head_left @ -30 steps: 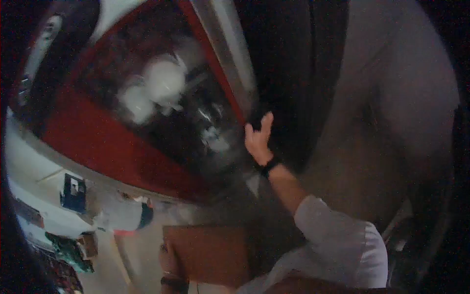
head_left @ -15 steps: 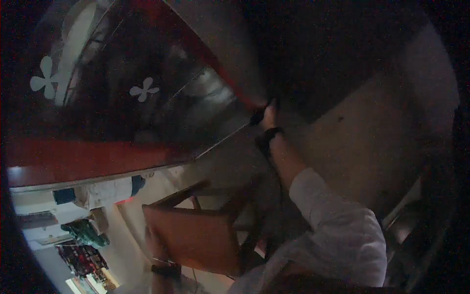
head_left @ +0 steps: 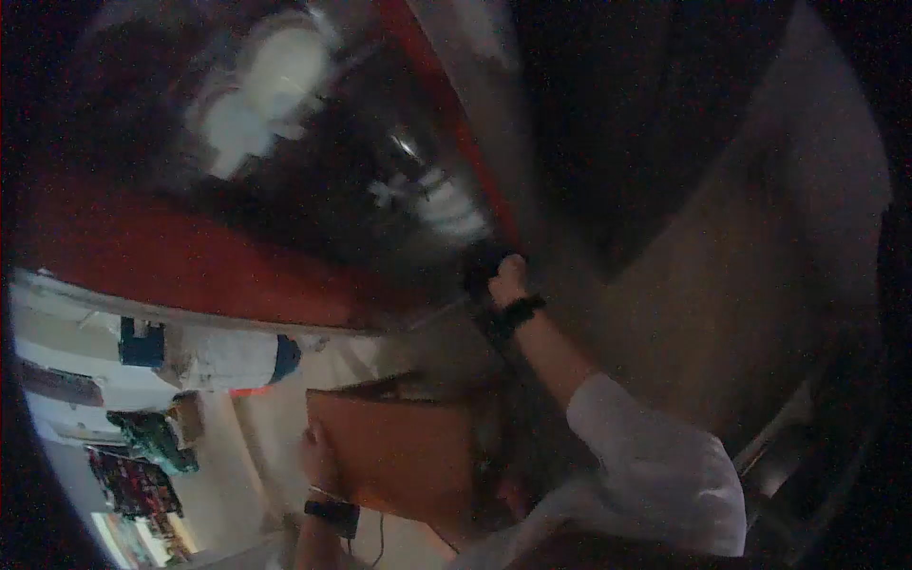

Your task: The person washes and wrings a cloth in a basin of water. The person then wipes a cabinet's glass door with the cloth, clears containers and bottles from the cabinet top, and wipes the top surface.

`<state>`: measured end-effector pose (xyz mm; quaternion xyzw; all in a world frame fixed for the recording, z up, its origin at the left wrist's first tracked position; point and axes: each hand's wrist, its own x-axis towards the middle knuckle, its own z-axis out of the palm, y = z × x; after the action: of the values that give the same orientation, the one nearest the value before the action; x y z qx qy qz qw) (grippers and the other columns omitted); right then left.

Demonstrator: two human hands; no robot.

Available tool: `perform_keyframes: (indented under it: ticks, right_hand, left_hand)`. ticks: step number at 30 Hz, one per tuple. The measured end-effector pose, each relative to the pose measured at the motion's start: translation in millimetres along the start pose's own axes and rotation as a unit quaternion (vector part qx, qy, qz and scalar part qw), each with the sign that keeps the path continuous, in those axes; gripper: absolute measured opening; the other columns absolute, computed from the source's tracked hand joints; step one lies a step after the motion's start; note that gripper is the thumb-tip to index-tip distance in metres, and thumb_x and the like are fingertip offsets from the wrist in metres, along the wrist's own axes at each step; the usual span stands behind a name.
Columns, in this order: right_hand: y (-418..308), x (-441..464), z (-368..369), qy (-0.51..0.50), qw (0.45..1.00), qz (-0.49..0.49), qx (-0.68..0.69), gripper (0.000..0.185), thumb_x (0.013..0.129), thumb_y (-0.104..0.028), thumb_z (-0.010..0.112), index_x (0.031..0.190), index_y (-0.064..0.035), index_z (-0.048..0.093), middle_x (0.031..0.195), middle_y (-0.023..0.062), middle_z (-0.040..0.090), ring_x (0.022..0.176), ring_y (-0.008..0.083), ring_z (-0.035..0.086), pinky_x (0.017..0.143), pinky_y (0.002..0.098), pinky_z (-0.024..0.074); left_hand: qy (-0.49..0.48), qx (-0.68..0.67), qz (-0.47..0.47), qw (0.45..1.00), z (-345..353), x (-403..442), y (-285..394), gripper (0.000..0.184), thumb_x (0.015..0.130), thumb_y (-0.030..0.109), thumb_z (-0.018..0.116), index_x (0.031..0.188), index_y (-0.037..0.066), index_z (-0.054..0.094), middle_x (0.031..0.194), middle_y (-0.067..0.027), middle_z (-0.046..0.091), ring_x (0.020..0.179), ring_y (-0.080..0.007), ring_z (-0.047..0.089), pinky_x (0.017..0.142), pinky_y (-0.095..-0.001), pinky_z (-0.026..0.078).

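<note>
Beside a dark glossy panel (head_left: 313, 180) with a red border and pale flower shapes, my right hand (head_left: 510, 277) is closed around a dark object (head_left: 483, 271). Its kind is lost in the gloom. That hand is at the panel's lower right corner, with a black band on the wrist. Lower down, my left hand (head_left: 320, 458) is at the left edge of a brown wooden stool (head_left: 404, 451), its fingers curled against the edge and partly blurred. A dark band circles this wrist too.
Clothes and cloths, among them a white garment (head_left: 223, 359) and a green cloth (head_left: 157, 439), appear at the left side. A thin cable (head_left: 382, 541) runs below the stool. A brown surface (head_left: 722, 285) fills the dim right side.
My right hand has shifted slightly down and left with the dark object. My left hand and the stool sit a little farther right. The view has tilted, and the panel's reflections have changed.
</note>
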<state>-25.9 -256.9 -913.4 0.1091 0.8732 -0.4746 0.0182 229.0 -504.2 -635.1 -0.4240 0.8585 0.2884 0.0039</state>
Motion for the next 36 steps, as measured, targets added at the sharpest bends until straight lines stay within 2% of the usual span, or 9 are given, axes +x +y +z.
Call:
perform_keyframes:
  ticks: [3, 6, 8, 11, 12, 14, 27, 30, 36]
  right_hand:
    - [-57, -10, -11, 0.043, 0.994, -0.097, 0.019, 0.014, 0.084, -0.009, 0.045, 0.088, -0.0006, 0.056, 0.088, 0.0102, 0.057, 0.079, 0.0224, 0.055, 0.066, 0.0313, 0.0429]
    - [-128, -27, -76, 0.009, 0.966, -0.075, 0.246, 0.014, 0.084, -0.007, 0.046, 0.092, 0.0003, 0.054, 0.092, 0.0102, 0.057, 0.083, 0.0241, 0.055, 0.071, 0.0333, 0.0433]
    - [-183, -63, -148, -0.073, 0.832, 0.085, 0.543, 0.016, 0.084, -0.007, 0.046, 0.097, 0.0001, 0.053, 0.095, 0.0102, 0.058, 0.086, 0.0256, 0.056, 0.076, 0.0355, 0.0439]
    - [-270, -122, -198, -0.108, 0.716, 0.190, 0.663, 0.022, 0.085, -0.009, 0.047, 0.105, -0.0001, 0.050, 0.101, 0.0104, 0.058, 0.092, 0.0279, 0.056, 0.083, 0.0388, 0.0447]
    - [-279, -139, -203, -0.129, 0.779, 0.160, 0.592, 0.027, 0.087, -0.012, 0.045, 0.110, 0.0002, 0.047, 0.106, 0.0111, 0.056, 0.096, 0.0279, 0.055, 0.087, 0.0408, 0.0434]
    - [-310, -175, -240, -0.127, 0.791, 0.166, 0.575, 0.027, 0.086, -0.015, 0.046, 0.108, -0.0014, 0.050, 0.103, 0.0102, 0.058, 0.092, 0.0264, 0.057, 0.083, 0.0386, 0.0457]
    - [-388, -271, -380, -0.088, 0.795, 0.167, 0.577, 0.033, 0.080, -0.015, 0.045, 0.109, 0.0021, 0.049, 0.099, 0.0160, 0.059, 0.087, 0.0300, 0.060, 0.081, 0.0383, 0.0476]
    - [-410, -286, -410, -0.065, 0.818, 0.114, 0.560, 0.031, 0.081, -0.016, 0.045, 0.106, 0.0015, 0.050, 0.095, 0.0151, 0.060, 0.084, 0.0293, 0.060, 0.077, 0.0391, 0.0488]
    - [-487, -303, -476, 0.066, 0.838, 0.045, 0.539, 0.025, 0.082, -0.013, 0.046, 0.102, 0.0008, 0.053, 0.088, 0.0127, 0.061, 0.075, 0.0257, 0.061, 0.067, 0.0372, 0.0511]
  left_hand:
    - [0.053, 0.138, 0.082, 0.986, 0, 104, -134, 0.060, 0.087, 0.053, 0.035, 0.096, -0.004, 0.052, 0.087, -0.0213, 0.059, 0.079, -0.0336, 0.057, 0.070, -0.0393, 0.044]
    - [-0.046, 0.117, 0.014, 0.992, -30, 77, -72, 0.059, 0.087, 0.053, 0.036, 0.098, -0.003, 0.050, 0.090, -0.0238, 0.057, 0.083, -0.0387, 0.055, 0.072, -0.0427, 0.044]
    - [-0.062, 0.104, 0.027, 0.992, -9, 81, -102, 0.058, 0.086, 0.053, 0.037, 0.098, -0.002, 0.050, 0.095, -0.0243, 0.056, 0.087, -0.0380, 0.055, 0.074, -0.0432, 0.044]
    - [-0.121, -0.008, 0.004, 0.993, -43, 74, -84, 0.055, 0.086, 0.051, 0.041, 0.102, 0.000, 0.050, 0.103, -0.0237, 0.054, 0.094, -0.0361, 0.054, 0.078, -0.0435, 0.044]
    - [-0.153, -0.101, -0.034, 0.982, -57, 61, -70, 0.054, 0.085, 0.050, 0.043, 0.107, 0.001, 0.049, 0.106, -0.0226, 0.053, 0.097, -0.0347, 0.053, 0.081, -0.0434, 0.043]
    - [-0.178, -0.113, -0.026, 0.977, -58, 45, -59, 0.053, 0.085, 0.049, 0.044, 0.107, 0.000, 0.049, 0.106, -0.0223, 0.053, 0.098, -0.0344, 0.053, 0.081, -0.0431, 0.043]
    - [-0.377, -0.303, -0.038, 0.874, -61, -5, -45, 0.052, 0.083, 0.037, 0.050, 0.116, -0.003, 0.043, 0.115, -0.0188, 0.047, 0.106, -0.0299, 0.045, 0.089, -0.0398, 0.036]
    - [-0.323, -0.326, 0.007, 0.889, -106, 11, -24, 0.052, 0.083, 0.035, 0.052, 0.118, -0.003, 0.042, 0.117, -0.0180, 0.045, 0.108, -0.0289, 0.043, 0.091, -0.0390, 0.034]
    - [0.014, -0.251, 0.174, 0.952, -287, 173, 0, 0.054, 0.082, 0.029, 0.055, 0.122, -0.005, 0.039, 0.121, -0.0164, 0.043, 0.112, -0.0268, 0.039, 0.095, -0.0375, 0.031]
